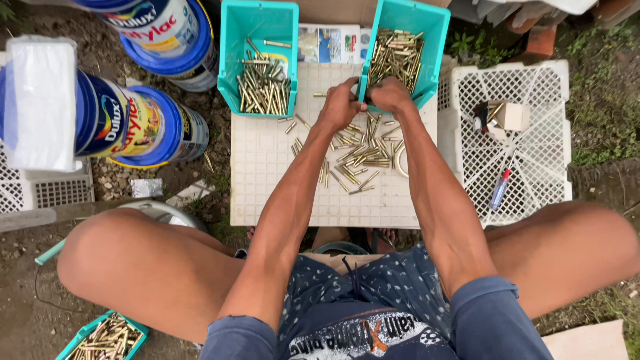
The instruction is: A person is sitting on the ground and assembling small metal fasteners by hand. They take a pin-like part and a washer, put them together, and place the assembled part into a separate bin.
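Left hand (340,107) and right hand (390,97) close together over the back part of the white worktop (267,193), at the near edge of the right teal bin (427,33). Fingers of both curled inward and pressed together, knuckles almost touching; something small possibly pinched between them, cannot tell what. Loose heap of brass pins (360,157) lying on the worktop just below the hands, a few scattered further left. More brass pins inside the right teal bin and inside the left teal bin (257,27). White lattice crate (533,167) beside the worktop on the right, with a pen (500,190) on it. Blue paint buckets (143,123) on the ground at the left.
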